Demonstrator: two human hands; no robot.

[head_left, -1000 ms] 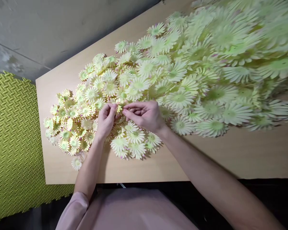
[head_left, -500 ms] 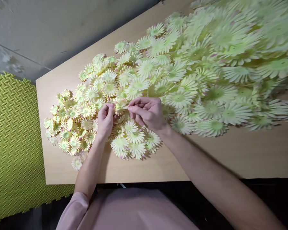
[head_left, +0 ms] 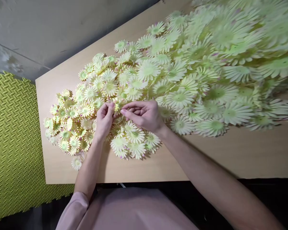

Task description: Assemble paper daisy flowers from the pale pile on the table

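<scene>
Fingers pinched, my left hand (head_left: 105, 120) grips a small pale-yellow artificial flower (head_left: 116, 108) between thumb and index finger. Just right of it, my right hand (head_left: 145, 116) has its thumb and index fingertips close together beside the flower. Whatever lies between those right fingertips is too small to make out. Both hands are over a spread of loose artificial daisy heads (head_left: 180, 97), pale green-yellow with some pink petal tips. A small cluster of daisy heads (head_left: 136, 143) lies just below my hands.
The daisy heads cover much of a light wooden table (head_left: 144, 172), with larger ones heaped at the right. A green textured foam mat (head_left: 14, 143) stands at the left, and a grey wall (head_left: 62, 28) runs behind the table.
My right hand has moved slightly left, its fingertips now closer to my left hand. The pale strip seen between the hands earlier no longer shows. My left hand has barely moved.
</scene>
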